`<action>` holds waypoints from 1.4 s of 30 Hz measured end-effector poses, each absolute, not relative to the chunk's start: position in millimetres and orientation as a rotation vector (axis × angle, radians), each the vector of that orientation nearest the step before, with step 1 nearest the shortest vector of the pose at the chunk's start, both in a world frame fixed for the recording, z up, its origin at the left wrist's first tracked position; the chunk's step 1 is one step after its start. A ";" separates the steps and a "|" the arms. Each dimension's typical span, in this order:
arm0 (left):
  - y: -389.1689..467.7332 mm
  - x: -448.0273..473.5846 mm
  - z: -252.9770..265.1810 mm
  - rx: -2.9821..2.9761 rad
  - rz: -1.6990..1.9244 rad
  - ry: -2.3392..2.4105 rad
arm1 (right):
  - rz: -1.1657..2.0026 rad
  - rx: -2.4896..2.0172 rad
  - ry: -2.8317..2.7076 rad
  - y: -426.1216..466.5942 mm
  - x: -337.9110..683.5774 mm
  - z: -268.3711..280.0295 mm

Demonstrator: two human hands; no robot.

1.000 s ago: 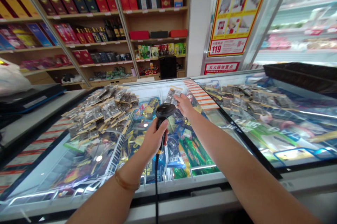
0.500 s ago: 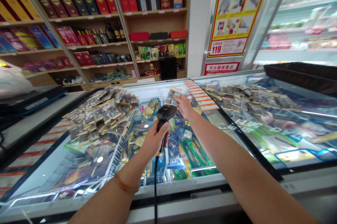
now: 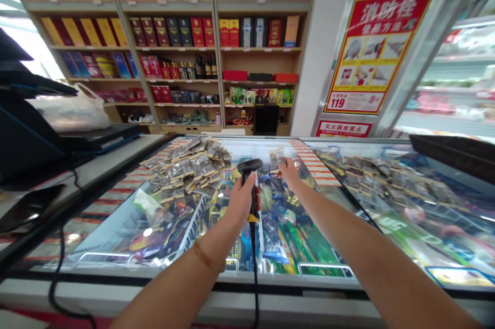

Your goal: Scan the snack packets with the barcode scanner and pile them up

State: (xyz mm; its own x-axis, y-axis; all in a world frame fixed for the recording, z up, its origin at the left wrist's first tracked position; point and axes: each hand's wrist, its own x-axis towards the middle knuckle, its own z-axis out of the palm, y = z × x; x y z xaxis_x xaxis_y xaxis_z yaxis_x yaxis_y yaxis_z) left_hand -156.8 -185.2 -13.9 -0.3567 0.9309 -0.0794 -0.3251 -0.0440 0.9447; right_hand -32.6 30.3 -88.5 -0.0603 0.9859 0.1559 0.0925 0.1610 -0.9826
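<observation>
Left hand (image 3: 240, 200) wrapped around the grip of a black barcode scanner (image 3: 250, 174) (its cable hangs toward the viewer), head raised above the glass lid of a chest freezer (image 3: 116, 226). Right hand (image 3: 290, 171) pinches a small clear packet (image 3: 277, 158) just beside the scanner head, over the lid. A pile of similar packets (image 3: 189, 169) lies on the glass to the left; shelves of boxed goods (image 3: 185, 35) stand behind.
</observation>
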 end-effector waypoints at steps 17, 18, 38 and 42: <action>-266.4 -296.2 -5.7 0.420 1.960 1.375 | 1.500 -0.902 -1.594 -57.6 -235.1 21.3; -267.6 -297.6 -5.7 0.415 1.960 1.383 | 1.520 -0.957 -1.564 -58.7 -246.3 24.0; -198.4 -184.5 2.4 0.657 1.656 1.221 | 0.382 -1.352 -1.766 17.6 16.7 -65.7; -177.2 -141.5 -3.5 0.733 1.572 1.165 | 0.112 -1.707 -1.669 33.0 135.2 -74.5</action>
State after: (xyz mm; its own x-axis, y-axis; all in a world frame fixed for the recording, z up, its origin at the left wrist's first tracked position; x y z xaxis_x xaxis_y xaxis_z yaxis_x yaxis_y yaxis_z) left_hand -141.5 -177.2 -3.5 -0.3118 0.9459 -0.0894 -0.3606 -0.0307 0.9322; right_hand 135.2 33.0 -74.5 0.1521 0.8952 0.4190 0.8314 0.1134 -0.5440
